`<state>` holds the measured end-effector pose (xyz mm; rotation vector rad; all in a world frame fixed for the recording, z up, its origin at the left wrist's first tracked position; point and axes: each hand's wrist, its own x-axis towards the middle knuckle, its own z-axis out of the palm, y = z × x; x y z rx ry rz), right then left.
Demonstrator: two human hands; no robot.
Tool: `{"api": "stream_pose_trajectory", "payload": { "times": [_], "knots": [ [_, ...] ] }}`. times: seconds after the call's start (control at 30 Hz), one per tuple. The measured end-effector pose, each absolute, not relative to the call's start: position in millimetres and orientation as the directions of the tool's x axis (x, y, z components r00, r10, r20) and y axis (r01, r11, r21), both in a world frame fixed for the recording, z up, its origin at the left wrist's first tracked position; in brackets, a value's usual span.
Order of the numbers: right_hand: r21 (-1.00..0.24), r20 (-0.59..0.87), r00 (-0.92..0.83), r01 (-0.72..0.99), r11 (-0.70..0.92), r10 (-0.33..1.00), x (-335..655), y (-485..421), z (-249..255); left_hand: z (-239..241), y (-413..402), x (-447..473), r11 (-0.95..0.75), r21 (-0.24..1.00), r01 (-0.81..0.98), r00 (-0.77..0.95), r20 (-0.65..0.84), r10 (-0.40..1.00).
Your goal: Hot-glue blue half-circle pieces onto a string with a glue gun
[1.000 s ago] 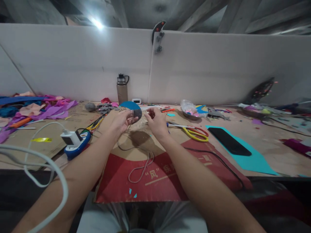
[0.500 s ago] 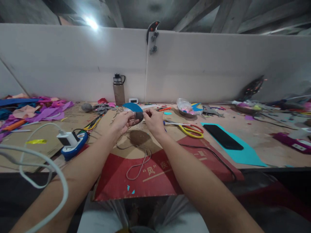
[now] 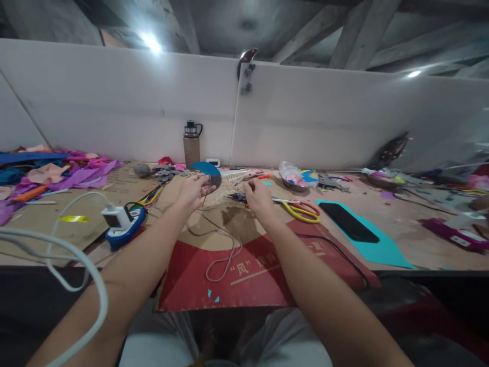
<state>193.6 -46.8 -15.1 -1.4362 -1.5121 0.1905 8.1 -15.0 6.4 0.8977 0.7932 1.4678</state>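
Note:
My left hand (image 3: 193, 191) pinches the right-lower side of a round flat piece (image 3: 207, 168), part blue and part dark grey. A thin greyish cord (image 3: 221, 278) lies looped on the red and brown cardboard (image 3: 183, 295) and runs up toward my left hand. Apart from the piece, to its right, my right hand (image 3: 259, 198) is closed with fingertips together; what it pinches, if anything, is too small to make out. Scissors (image 3: 301, 211) with red and yellow handles lie just right of my right hand. A dark, tangled small item (image 3: 238, 196) sits by its fingertips.
A black phone (image 3: 348, 221) rests on turquoise sheet material (image 3: 389, 252) to the right. A blue power strip (image 3: 126, 232) with a white charger and cable stands at left. Behind are a bottle (image 3: 191, 148), a bowl of scraps (image 3: 296, 184) and coloured fabric pieces (image 3: 91, 176).
My right hand has moved right, away from the round piece, which my left hand still holds. More of the piece's grey part shows. The whole view has shifted slightly.

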Motion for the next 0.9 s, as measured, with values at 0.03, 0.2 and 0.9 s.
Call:
{"api": "stream_pose_trajectory", "payload": {
  "times": [0.03, 0.2, 0.9],
  "knots": [
    [-0.645, 0.52, 0.216, 0.734, 0.214, 0.827, 199.1, -49.8, -17.4, 7.0, -13.6, 5.8, -0.106, 0.874, -0.474, -0.045, 0.096, 0.994],
    [-0.413, 0.31, 0.279, 0.901, -0.135, 0.909, 216.7, -59.0, -31.9, 10.3, -8.1, -4.9, -0.171, 0.843, -0.511, -0.156, 0.105, 0.982],
    [-0.927, 0.33, 0.295, 0.279, 0.25, 0.897, 202.4, -36.8, -28.6, -0.7, -4.0, -2.7, -0.134, 0.923, -0.361, -0.199, 0.064, 0.978]
  ]
}}
